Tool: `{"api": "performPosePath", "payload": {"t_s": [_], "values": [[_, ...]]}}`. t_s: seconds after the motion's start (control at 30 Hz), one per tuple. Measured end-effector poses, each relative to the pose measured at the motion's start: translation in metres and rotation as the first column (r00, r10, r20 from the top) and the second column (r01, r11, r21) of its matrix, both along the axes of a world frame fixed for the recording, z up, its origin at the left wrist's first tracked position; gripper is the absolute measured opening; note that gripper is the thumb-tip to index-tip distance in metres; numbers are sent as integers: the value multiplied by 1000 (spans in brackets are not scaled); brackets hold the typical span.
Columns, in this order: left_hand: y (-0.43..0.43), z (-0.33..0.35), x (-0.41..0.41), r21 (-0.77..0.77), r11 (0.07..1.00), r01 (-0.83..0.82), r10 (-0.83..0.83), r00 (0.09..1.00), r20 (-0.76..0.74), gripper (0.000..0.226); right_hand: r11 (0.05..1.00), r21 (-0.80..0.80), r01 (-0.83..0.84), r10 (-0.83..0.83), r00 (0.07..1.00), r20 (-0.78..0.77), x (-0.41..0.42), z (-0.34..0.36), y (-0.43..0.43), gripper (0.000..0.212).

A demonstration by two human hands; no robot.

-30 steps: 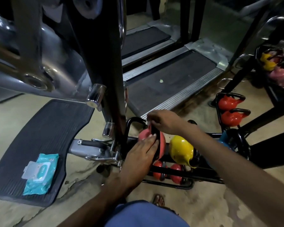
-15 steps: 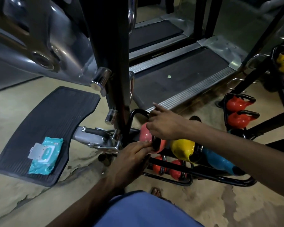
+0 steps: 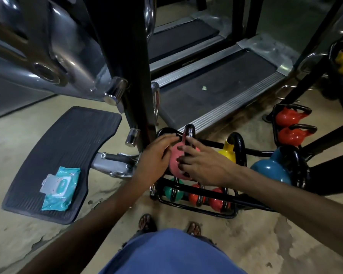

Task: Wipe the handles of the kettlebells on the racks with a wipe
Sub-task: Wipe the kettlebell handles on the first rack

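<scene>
A pink kettlebell [image 3: 174, 162] with a black handle [image 3: 189, 132] stands at the left end of a low black rack [image 3: 196, 209]. My left hand [image 3: 156, 155] cups its left side. My right hand [image 3: 202, 165] lies over its front, fingers spread against the handle. No wipe can be made out in either hand. A yellow kettlebell [image 3: 229, 153] and a blue kettlebell [image 3: 269, 171] stand to the right on the same rack. Small green [image 3: 171, 192] and red kettlebells [image 3: 216, 199] fill the lower tier. A teal wipe pack [image 3: 59, 186] lies on a black mat [image 3: 67, 147] at the left.
A thick black machine post [image 3: 139, 76] rises just left of the rack, close to my left hand. A treadmill deck [image 3: 216, 89] lies behind. A second rack at right holds two red kettlebells [image 3: 288, 125]. My sandalled feet [image 3: 147, 222] are in front of the rack.
My right hand came off the handle's top and now lies lower across the kettlebell's front. My left hand shifted up onto its left side. The view has tilted downward.
</scene>
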State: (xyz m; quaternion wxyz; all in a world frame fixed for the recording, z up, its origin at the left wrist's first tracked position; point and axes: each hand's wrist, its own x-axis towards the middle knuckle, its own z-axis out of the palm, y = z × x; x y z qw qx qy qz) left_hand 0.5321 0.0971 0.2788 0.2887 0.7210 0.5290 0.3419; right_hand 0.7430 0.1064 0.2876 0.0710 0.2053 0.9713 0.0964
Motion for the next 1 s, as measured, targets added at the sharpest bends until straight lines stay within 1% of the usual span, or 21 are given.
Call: {"api": "performPosePath", "payload": {"t_s": [0.07,0.1,0.13,0.17,0.2,0.23,0.27,0.3,0.37,0.43,0.53,0.57,0.6,0.63,0.67,0.73,0.77,0.8,0.87,0.93,1.0], "values": [[16,-1,5,-58,996,64,-67,996,-57,45,995,38,91,-82,978,-191,4,-5,0,27],[23,-1,9,-89,991,96,-104,990,-95,48,985,35,170,-148,929,-341,4,-10,-3,24],[29,-1,11,-115,986,119,-134,982,-131,51,964,-11,267,-235,825,-514,2,-16,-6,20],[35,-1,12,-130,983,133,-153,976,-157,54,922,-110,370,-347,668,-659,-2,-20,-8,18],[39,0,12,-148,979,142,-166,972,-165,57,862,-240,447,-459,485,-745,-7,-22,-8,16],[40,0,11,-161,974,156,-182,971,-158,61,787,-376,489,-559,310,-769,-12,-21,-5,12],[40,-1,10,-178,969,173,-200,969,-147,67,709,-500,498,-643,164,-748,-17,-20,2,10],[39,-2,9,-193,961,196,-226,964,-144,75,631,-603,488,-710,50,-703,-20,-18,10,8],[37,-4,8,-220,946,238,-277,946,-171,92,509,-739,442,-790,-100,-604,-24,-14,21,9],[34,-5,10,-220,943,251,-294,935,-196,101,447,-799,403,-831,-144,-538,-26,-11,10,9],[36,-8,13,-209,948,239,-279,941,-191,104,423,-831,362,-862,-122,-491,-31,-18,-35,7],[37,-8,13,-212,949,232,-275,941,-199,105,410,-851,327,-869,-142,-473,-31,-22,-40,7],[38,-8,12,-219,949,229,-275,938,-213,108,376,-886,270,-879,-198,-433,-32,-23,-33,9],[39,-8,12,-220,948,231,-280,932,-229,110,312,-932,187,-890,-287,-355,-32,-23,-18,12],[40,-8,11,-219,946,238,-290,924,-249,111,231,-969,81,-891,-382,-245,-31,-22,3,13],[39,-3,13,-216,942,255,-309,911,-273,108,78,-979,-186,-870,-492,24,-31,-17,35,6],[38,0,15,-214,942,260,-314,907,-279,106,-3,-943,-333,-843,-507,182,-33,-15,42,12],[37,2,15,-210,942,262,-316,904,-288,105,-75,-884,-462,-808,-491,325,-35,-13,44,17],[38,6,16,-202,945,259,-313,896,-315,103,-135,-764,-630,-734,-455,505,-37,-8,50,26],[39,8,17,-201,945,257,-313,884,-346,102,-158,-719,-677,-699,-437,566,-40,-7,63,34],[36,10,17,-203,944,260,-320,873,-369,99,-189,-730,-656,-704,-427,567,-44,-8,66,37]]}}
